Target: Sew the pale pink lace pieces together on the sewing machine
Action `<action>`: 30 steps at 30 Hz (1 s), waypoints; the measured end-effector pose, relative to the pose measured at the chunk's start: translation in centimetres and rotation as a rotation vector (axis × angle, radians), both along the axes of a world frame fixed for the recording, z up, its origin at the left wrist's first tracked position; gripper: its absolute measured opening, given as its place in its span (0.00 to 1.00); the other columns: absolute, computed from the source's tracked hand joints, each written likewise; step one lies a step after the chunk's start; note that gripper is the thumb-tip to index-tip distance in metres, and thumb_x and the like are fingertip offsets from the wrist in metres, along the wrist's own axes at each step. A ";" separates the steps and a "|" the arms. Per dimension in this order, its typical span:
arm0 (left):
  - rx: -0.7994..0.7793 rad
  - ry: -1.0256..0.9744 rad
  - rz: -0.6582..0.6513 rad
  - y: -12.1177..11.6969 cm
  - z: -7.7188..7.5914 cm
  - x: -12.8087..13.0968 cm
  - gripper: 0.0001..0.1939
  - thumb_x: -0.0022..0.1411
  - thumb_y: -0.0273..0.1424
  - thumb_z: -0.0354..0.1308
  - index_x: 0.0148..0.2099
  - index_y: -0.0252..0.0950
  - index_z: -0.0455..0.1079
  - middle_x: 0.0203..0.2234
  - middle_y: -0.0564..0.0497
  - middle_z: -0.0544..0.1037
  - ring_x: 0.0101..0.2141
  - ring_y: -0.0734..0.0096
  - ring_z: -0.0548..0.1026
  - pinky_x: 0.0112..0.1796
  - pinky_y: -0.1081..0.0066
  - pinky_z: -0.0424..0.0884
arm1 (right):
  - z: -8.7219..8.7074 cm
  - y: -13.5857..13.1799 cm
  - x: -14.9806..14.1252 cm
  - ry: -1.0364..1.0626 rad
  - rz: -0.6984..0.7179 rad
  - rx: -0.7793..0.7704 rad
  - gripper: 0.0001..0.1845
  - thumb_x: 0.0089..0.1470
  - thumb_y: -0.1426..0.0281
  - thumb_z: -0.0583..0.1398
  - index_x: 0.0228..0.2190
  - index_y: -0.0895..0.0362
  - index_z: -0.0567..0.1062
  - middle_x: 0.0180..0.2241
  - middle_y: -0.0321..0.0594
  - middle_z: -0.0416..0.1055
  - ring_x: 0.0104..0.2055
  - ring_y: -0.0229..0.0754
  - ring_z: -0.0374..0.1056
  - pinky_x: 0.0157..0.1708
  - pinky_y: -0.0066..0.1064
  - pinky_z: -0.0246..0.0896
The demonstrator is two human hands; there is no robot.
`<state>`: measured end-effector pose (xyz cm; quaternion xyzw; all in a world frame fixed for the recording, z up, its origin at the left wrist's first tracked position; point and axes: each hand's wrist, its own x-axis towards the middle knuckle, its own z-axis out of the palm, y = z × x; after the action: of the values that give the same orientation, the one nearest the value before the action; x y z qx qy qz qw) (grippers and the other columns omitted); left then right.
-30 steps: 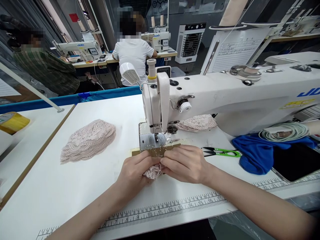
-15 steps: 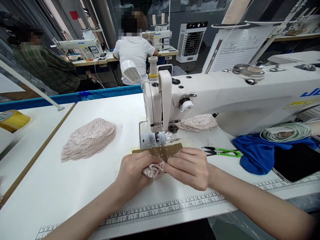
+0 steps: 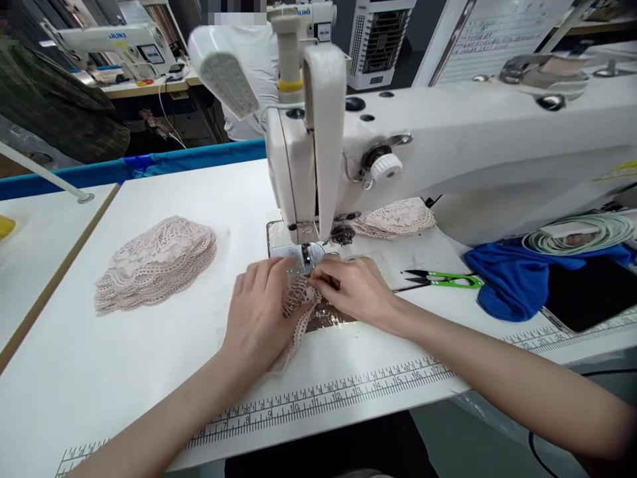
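Just in front of the needle of a white sewing machine [image 3: 301, 179], both my hands are on a pale pink lace piece [image 3: 299, 299]. My left hand [image 3: 261, 312] grips its left side, the thumb lying over the lace and part of the piece hanging down below the palm. With thumb and forefinger, my right hand [image 3: 355, 289] pinches the upper right edge close to the presser foot [image 3: 305, 255]. Under the hands a brown taped patch [image 3: 331, 317] shows on the table. My left palm and fingers hide some of the lace.
A stack of lace pieces [image 3: 156, 265] lies on the left, another lace stack [image 3: 395, 219] behind the needle. Green thread snips [image 3: 442, 279], blue cloth [image 3: 512, 279] and a black-screened device [image 3: 592, 295] lie right. A printed ruler [image 3: 298, 405] runs along the front edge. Two people sit beyond.
Both hands have moved forward to the presser foot. The lace, bunched up before, is now more spread out, with an edge hanging below my left hand. The view has come closer to the machine.
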<state>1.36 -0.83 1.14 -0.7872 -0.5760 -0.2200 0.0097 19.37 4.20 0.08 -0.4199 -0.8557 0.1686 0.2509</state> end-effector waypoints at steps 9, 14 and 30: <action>0.245 0.361 -0.240 -2.1 -0.3 1.1 0.15 0.66 0.25 0.52 0.54 0.31 0.69 0.51 0.46 0.76 0.50 0.58 0.71 0.49 0.56 0.58 | -0.4 0.8 -0.2 -0.053 -0.104 0.083 0.05 0.56 0.73 0.61 0.29 0.56 0.77 0.25 0.32 0.73 0.25 0.34 0.63 0.33 0.29 0.51; 0.230 0.349 -0.234 -1.3 -0.2 1.0 0.14 0.68 0.27 0.50 0.54 0.32 0.70 0.51 0.49 0.76 0.48 0.60 0.73 0.45 0.57 0.59 | -0.6 0.6 0.7 -0.082 -0.053 0.281 0.11 0.61 0.72 0.55 0.35 0.57 0.78 0.27 0.35 0.74 0.25 0.35 0.63 0.34 0.31 0.51; 0.227 0.285 -0.184 0.5 -0.7 0.7 0.14 0.68 0.27 0.51 0.53 0.36 0.71 0.48 0.47 0.78 0.50 0.59 0.73 0.44 0.57 0.60 | -0.2 -0.6 1.2 -0.324 0.053 0.503 0.14 0.55 0.79 0.54 0.38 0.62 0.78 0.37 0.43 0.76 0.32 0.41 0.64 0.36 0.36 0.48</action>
<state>2.09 -0.28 0.45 -0.8535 -0.4660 -0.1698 0.1598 20.60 3.55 -0.10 -0.3436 -0.9102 -0.1116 0.2027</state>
